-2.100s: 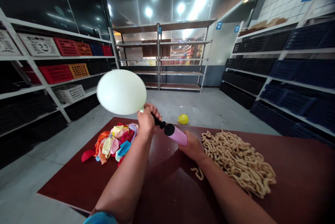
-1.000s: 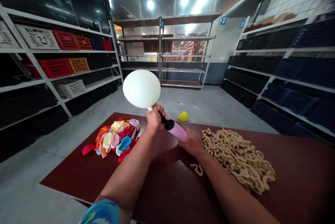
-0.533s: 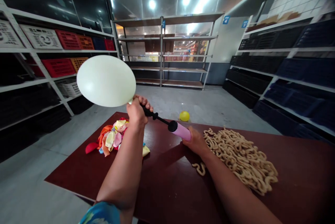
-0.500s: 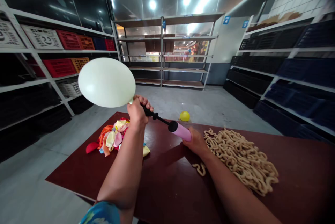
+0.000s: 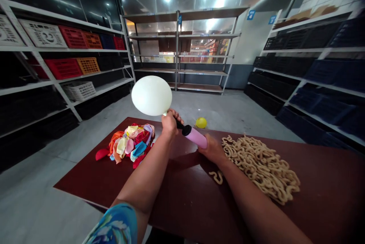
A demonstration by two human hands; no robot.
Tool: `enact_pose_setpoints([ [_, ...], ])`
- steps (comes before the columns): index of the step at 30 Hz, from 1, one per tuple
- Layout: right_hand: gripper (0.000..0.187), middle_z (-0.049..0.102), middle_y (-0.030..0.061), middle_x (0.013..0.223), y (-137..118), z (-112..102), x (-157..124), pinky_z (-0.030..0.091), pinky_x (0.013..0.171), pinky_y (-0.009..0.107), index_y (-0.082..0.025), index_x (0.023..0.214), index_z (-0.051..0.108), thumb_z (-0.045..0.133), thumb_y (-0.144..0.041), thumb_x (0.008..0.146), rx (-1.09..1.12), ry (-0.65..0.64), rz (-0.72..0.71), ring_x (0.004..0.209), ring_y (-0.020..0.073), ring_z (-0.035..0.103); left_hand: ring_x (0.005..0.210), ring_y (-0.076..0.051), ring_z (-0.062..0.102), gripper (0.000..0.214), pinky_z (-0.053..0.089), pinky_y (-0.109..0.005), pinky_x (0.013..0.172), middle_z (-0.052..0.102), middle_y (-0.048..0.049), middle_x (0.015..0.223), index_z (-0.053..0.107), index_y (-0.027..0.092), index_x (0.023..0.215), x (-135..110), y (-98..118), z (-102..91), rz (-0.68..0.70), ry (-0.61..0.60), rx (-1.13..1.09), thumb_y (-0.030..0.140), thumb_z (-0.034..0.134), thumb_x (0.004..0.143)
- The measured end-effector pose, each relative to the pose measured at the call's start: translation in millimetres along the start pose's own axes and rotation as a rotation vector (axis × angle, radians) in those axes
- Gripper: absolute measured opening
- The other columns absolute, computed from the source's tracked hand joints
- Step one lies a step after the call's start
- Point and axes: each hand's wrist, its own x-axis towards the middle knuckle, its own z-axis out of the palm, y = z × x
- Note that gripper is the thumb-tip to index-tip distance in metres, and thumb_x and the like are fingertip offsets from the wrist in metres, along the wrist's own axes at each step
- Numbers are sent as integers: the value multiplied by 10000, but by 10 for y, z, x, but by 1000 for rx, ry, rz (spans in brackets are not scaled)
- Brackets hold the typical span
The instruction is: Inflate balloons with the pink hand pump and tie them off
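A hand balloon pump slants across the middle of the view, with a pink barrel [image 5: 195, 137] and a black end. My right hand [image 5: 212, 148] is wrapped round the lower end of the barrel. My left hand [image 5: 171, 122] grips the black end and pinches the neck of a pale, inflated balloon [image 5: 151, 95] there. The balloon sticks out up and left of that hand, clear of the table. Little of the pump's rod shows between the left hand and the barrel. The nozzle is hidden by my left fingers.
On the dark red table [image 5: 182, 187], a heap of limp coloured balloons [image 5: 129, 145] lies left and a pile of tan, curled pieces [image 5: 262, 168] right. A small yellow balloon [image 5: 201, 122] is beyond the far edge. Shelves with crates [image 5: 61, 68] line the sides.
My left hand has moved right, towards the barrel, and the pump's rod has slid in. The pale balloon has moved right with it and looks smaller. My right hand has hardly moved.
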Motion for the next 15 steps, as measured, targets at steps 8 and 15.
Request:
enact_pose_setpoints([
  [8,291,592,29,812,123,-53,41,351,597,270,-214,895,501,614,-275,635,-44,-18,13,737,181,553,362,-71,353,152,330,-191,370,298,63,480,314,198,600,122,463,-83,111,28,-21,152,436,679],
  [15,265,571,24,751,154,-65,41,338,556,270,-206,849,487,621,-251,624,-74,6,71,689,174,549,368,-68,357,144,319,-186,363,322,53,494,334,194,601,130,630,-116,190,12,-44,115,436,665],
])
